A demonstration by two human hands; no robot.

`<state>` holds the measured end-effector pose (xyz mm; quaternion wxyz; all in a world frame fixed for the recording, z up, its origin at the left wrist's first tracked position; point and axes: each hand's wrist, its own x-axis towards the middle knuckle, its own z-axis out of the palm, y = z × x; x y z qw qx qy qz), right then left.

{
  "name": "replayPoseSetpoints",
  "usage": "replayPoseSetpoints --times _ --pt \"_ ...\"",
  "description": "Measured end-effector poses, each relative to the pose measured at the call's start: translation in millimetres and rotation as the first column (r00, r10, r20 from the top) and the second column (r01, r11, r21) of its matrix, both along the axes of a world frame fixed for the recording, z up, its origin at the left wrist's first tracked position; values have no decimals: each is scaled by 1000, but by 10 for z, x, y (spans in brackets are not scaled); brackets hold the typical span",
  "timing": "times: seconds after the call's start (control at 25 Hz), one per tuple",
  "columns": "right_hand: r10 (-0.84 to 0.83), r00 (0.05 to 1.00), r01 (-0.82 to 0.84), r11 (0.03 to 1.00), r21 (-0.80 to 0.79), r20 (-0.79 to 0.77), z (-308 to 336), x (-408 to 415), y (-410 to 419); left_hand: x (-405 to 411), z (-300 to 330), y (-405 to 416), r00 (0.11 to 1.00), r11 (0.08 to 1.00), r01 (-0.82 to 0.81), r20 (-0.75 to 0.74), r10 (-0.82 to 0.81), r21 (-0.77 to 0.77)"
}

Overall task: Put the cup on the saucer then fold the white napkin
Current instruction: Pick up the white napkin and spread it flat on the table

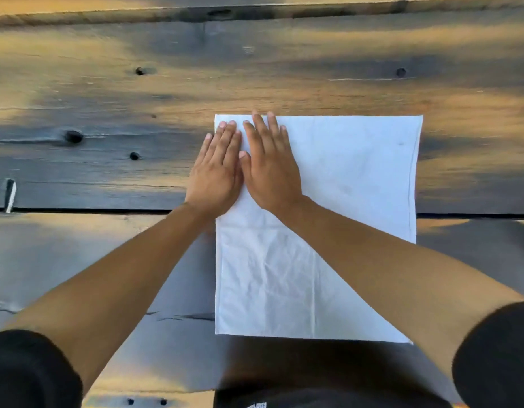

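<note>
The white napkin (pixel 352 184) lies flat on the dark wooden table (pixel 107 98), right of centre, with faint crease lines across it. My left hand (pixel 216 172) rests palm down on the napkin's upper left edge, partly over the bare wood. My right hand (pixel 269 166) lies flat beside it, thumbs touching, fingers stretched toward the napkin's far edge. Both hands press on the cloth and grip nothing. No cup or saucer is in view.
The table is weathered planks with knots and nail holes. A gap between planks (pixel 78 209) runs across the middle. A small white strip (pixel 10 195) sticks up at the left edge. My dark sleeves show at the bottom corners.
</note>
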<state>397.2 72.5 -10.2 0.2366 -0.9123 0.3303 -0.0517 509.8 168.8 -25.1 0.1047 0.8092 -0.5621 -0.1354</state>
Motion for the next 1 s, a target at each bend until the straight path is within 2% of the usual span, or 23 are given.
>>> replayPoseSetpoints --times 0.12,0.32,0.56,0.84,0.92,1.0 --pt "-16 999 15 999 -35 -28 -130 137 -38 73 -82 -58 999 999 -39 34 40 -25" --pt "47 993 -64 986 -155 -111 -208 78 -92 33 -87 -78 988 995 -52 146 40 80" --pt "16 980 -63 971 -231 -199 -228 -611 -610 42 -37 -109 986 992 -34 165 14 123" --pt "-167 938 101 970 -222 -303 -185 -1522 -1172 34 -7 -113 986 990 -53 165 31 128" --pt "-216 931 156 965 -212 -296 -172 -1619 -1222 40 2 -116 987 990 -54 156 33 133" --pt "-305 918 281 951 -129 -253 -129 -1550 -1175 34 6 -117 988 989 -52 149 31 139"
